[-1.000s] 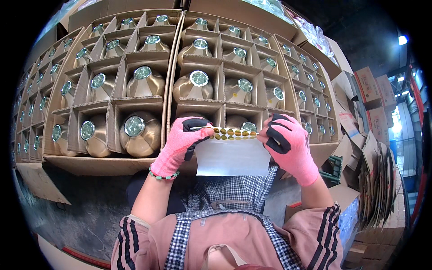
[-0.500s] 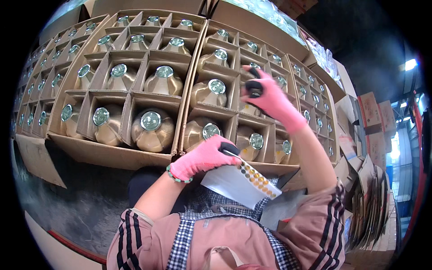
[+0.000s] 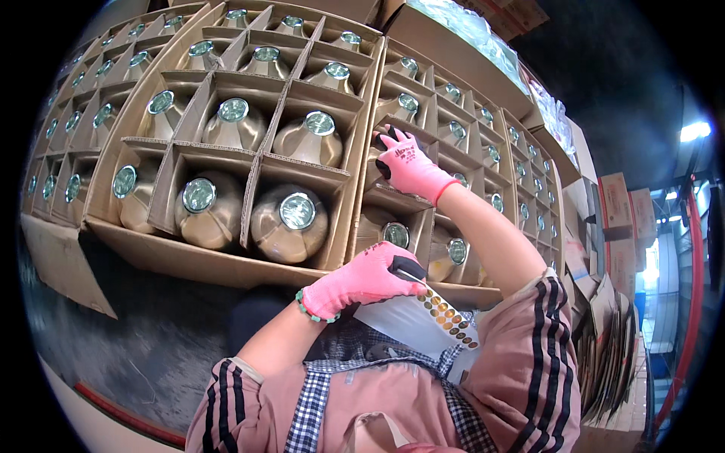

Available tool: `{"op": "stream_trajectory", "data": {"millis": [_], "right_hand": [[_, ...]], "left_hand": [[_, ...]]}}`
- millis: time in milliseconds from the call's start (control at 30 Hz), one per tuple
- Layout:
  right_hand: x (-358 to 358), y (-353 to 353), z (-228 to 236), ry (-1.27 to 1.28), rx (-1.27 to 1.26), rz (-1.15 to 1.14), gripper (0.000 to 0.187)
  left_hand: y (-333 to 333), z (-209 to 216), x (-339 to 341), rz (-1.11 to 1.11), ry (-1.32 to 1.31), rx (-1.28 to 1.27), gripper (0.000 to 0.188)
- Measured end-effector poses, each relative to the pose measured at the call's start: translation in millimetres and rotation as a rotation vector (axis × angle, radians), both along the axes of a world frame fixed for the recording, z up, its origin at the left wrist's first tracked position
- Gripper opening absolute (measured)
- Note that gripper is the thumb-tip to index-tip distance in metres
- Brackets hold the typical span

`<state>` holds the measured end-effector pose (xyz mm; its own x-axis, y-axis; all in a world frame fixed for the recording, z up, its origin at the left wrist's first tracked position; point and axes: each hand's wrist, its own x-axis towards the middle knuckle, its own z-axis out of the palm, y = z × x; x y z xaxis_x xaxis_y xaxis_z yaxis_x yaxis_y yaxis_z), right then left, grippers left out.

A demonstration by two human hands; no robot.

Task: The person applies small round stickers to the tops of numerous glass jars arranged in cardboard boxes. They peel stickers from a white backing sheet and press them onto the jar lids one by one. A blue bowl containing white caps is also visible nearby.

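My left hand [image 3: 370, 281], in a pink glove with black fingertips, is closed on the edge of a white sheet of round gold stickers [image 3: 447, 317]. The sheet hangs in front of my checked apron, just before the box. My right hand [image 3: 408, 162], gloved the same way, reaches into a divided cardboard box [image 3: 461, 291]. Its fingers curl over the top of a gold glass vessel [image 3: 374, 167], most of which the hand hides. Nearer to me stand another gold vessel [image 3: 372, 226] with a round greenish top and one beside it [image 3: 444, 253].
To the left, another divided box [image 3: 219, 260] holds several bulbous gold vessels, one per compartment. More boxes continue at both sides. Clear plastic wrapping [image 3: 461, 26] lies in a carton behind. Flattened cardboard [image 3: 608, 355] leans at the right, near stacked cartons [image 3: 623, 219].
My right hand has come left and down onto a vessel in the box. The view has shifted, so the boxes appear farther right. My left hand still holds the sticker sheet.
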<state>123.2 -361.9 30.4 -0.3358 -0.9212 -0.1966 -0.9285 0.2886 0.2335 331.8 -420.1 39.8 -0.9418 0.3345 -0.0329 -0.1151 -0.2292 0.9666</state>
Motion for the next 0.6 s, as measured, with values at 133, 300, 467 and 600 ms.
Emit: {"op": "stream_trajectory", "data": {"millis": [133, 300, 467, 600], "right_hand": [[4.6, 13.5, 26.0, 0.046, -0.312, -0.126, 0.033], [54.0, 16.8, 140.0, -0.462, -0.424, -0.541, 0.03], [127.2, 35.5, 177.2, -0.351, -0.27, -0.395, 0.04], [127.5, 57.9, 156.8, -0.449, -0.393, -0.611, 0.024]], "left_hand": [[-14.2, -3.1, 3.1, 0.097, -0.048, 0.134, 0.017], [-45.0, -10.8, 1.4, 0.416, 0.009, 0.2, 0.018], [-54.5, -6.9, 3.1, 0.504, -0.073, 0.28, 0.013], [-54.9, -2.4, 8.9, 0.509, -0.029, 0.211, 0.013]]}}
